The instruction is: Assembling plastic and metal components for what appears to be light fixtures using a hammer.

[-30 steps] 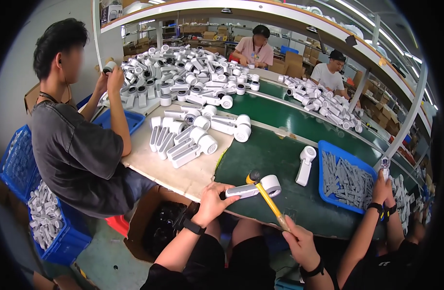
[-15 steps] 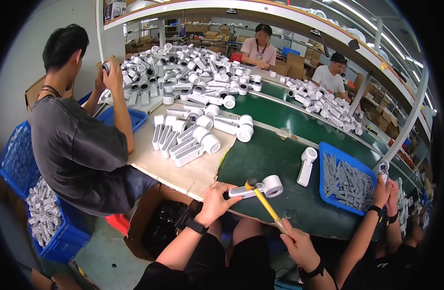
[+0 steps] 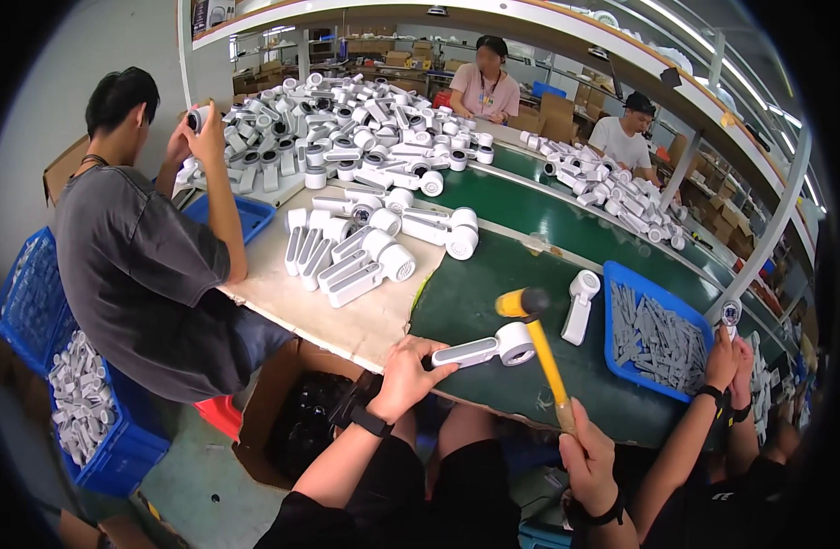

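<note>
My left hand (image 3: 407,373) grips the handle end of a white housing (image 3: 487,349) with a round, drum-like head and a grey strip along its handle. It looks like a small handheld fan, held at the green tabletop's front edge with its head pointing right. My right hand (image 3: 588,456) is wrapped round the lower handle of a yellow mallet (image 3: 550,366). The mallet's black-faced head is raised just above the round end of the housing, apart from it. A second white housing (image 3: 581,306) lies alone on the green top.
A blue tray (image 3: 608,316) of grey strips stands to the right, beside a co-worker's hands (image 3: 729,366). Several housings (image 3: 351,265) lie left of centre, below a large pile (image 3: 338,128). At left a seated person (image 3: 150,247) holds one up. An open carton (image 3: 255,430) sits below the table.
The mallet has lifted off the housing and swung up and to the right with my right hand. The housing has tilted slightly in my left hand, its round head a little higher.
</note>
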Tool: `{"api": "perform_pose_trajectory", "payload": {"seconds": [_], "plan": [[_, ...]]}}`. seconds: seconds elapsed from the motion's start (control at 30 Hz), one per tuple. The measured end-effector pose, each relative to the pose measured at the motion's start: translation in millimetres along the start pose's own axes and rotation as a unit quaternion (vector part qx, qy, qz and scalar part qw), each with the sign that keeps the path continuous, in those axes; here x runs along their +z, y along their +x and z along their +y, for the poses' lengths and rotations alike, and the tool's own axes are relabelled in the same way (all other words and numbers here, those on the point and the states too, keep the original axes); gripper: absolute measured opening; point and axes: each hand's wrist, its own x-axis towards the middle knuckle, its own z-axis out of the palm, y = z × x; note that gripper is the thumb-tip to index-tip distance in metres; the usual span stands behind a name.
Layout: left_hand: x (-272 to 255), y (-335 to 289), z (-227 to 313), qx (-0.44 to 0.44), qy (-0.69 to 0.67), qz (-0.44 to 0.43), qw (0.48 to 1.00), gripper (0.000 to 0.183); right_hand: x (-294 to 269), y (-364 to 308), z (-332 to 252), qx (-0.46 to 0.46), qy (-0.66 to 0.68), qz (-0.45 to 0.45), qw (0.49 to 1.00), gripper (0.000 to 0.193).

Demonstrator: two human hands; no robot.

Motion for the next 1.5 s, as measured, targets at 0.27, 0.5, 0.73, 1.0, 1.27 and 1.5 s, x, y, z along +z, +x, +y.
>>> {"api": "perform_pose_trajectory", "payload": {"seconds": [0.27,0.5,0.73,1.0,1.27,1.5], "plan": [[0.9,-3.8,-2.6,0.002,0.022,0.007,1.000,0.032,15.9,5.9,11.0,0.038,0.016,-0.072,0.997,0.049],[-0.2,-4.7,-5.7,-0.002,0.052,0.011,0.999,0.034,12.8,13.9,-16.7,-0.013,-0.030,-0.140,0.990,0.049],[0.5,-4.7,0.0,-0.046,0.057,-0.015,0.997,0.033,21.5,15.2,1.5,-0.012,-0.057,-0.154,0.986,0.048],[-0.9,-2.8,-1.7,-0.048,0.042,-0.015,0.998,0.031,25.4,19.1,8.2,-0.031,-0.067,-0.153,0.986,0.049],[0.5,-4.9,-1.0,-0.039,0.033,-0.001,0.999,0.034,31.2,12.4,14.5,-0.007,-0.003,-0.132,0.991,0.048],[1.5,-2.5,-0.3,-0.025,0.026,-0.006,0.999,0.028,29.4,2.0,24.4,0.010,-0.031,-0.108,0.994,0.047]]}}
